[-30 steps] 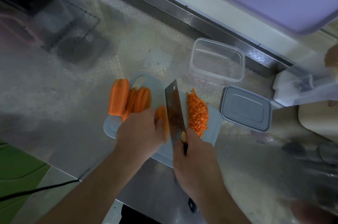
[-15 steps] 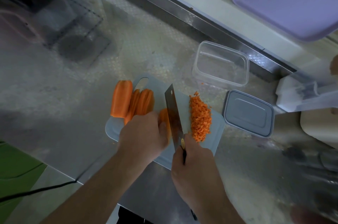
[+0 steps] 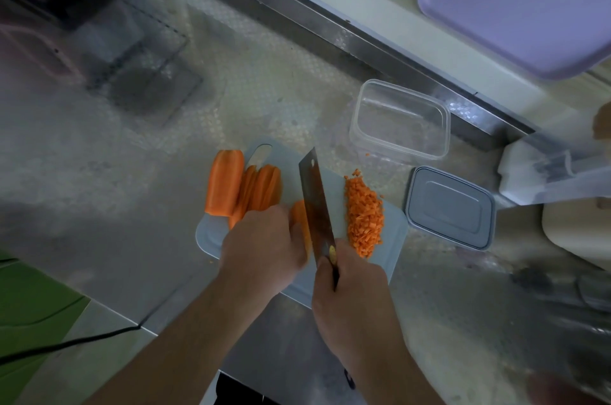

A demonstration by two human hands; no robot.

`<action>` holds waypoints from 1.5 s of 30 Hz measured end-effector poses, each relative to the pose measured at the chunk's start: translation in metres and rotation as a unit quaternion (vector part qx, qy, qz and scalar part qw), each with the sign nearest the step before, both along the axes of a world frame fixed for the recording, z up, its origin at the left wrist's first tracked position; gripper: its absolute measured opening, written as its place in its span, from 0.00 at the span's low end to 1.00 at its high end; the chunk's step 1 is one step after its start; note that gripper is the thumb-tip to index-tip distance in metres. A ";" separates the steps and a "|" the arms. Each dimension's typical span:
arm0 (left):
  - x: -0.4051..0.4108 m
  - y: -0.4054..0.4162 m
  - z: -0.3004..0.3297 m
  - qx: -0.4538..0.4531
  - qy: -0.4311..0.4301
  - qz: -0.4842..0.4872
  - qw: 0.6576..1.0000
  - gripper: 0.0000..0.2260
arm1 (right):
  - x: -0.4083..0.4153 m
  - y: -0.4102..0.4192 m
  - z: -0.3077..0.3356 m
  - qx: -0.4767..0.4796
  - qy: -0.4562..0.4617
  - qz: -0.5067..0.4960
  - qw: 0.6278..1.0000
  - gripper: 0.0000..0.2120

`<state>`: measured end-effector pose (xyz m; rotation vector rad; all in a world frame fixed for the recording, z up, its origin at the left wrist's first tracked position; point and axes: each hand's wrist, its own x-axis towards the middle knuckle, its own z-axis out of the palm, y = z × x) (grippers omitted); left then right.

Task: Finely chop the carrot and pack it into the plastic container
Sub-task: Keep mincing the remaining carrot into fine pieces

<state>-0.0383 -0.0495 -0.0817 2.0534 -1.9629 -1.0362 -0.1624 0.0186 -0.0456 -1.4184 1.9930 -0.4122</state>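
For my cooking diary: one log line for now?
step: chopping | right hand: cleaver | left hand: carrot piece | container: empty

a single head-worn camera looks steeply down and forward, from close above, at the pale grey plastic cutting board on the steel counter; the forearms rise from the lower edge toward that board, the wall ledge beyond it.

Orange carrot pieces and diced heap on board; clear plastic container empty beyond.
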 end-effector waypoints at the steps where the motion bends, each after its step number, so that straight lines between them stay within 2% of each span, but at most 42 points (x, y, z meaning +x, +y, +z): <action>1: 0.000 0.000 0.000 0.003 -0.001 0.001 1.000 0.15 | 0.001 0.001 0.000 0.007 -0.001 0.001 1.000 0.13; 8: -0.001 -0.004 0.004 0.014 -0.030 -0.008 0.999 0.15 | 0.014 -0.008 -0.007 0.014 0.033 0.016 0.999 0.11; 11: -0.001 -0.005 0.007 0.021 -0.030 -0.010 0.999 0.15 | 0.013 -0.015 -0.008 0.000 0.024 -0.002 1.000 0.09; 18: -0.001 -0.004 0.007 0.026 -0.019 -0.010 0.999 0.16 | 0.008 0.003 -0.001 0.005 -0.006 -0.013 1.000 0.13; 25: -0.001 -0.006 0.009 0.028 -0.027 -0.009 0.999 0.15 | 0.019 -0.005 -0.009 0.015 0.025 0.015 0.999 0.08; 30: -0.001 -0.007 0.008 0.035 -0.036 -0.017 0.999 0.16 | 0.015 -0.009 -0.007 -0.016 0.014 -0.013 1.000 0.10; 39: -0.001 -0.005 0.010 0.030 -0.023 -0.009 0.999 0.16 | 0.013 0.005 -0.001 0.023 0.017 0.007 1.000 0.10; 45: 0.001 -0.008 0.010 0.038 -0.017 -0.016 0.999 0.16 | 0.020 -0.006 -0.009 -0.003 0.011 0.001 1.000 0.07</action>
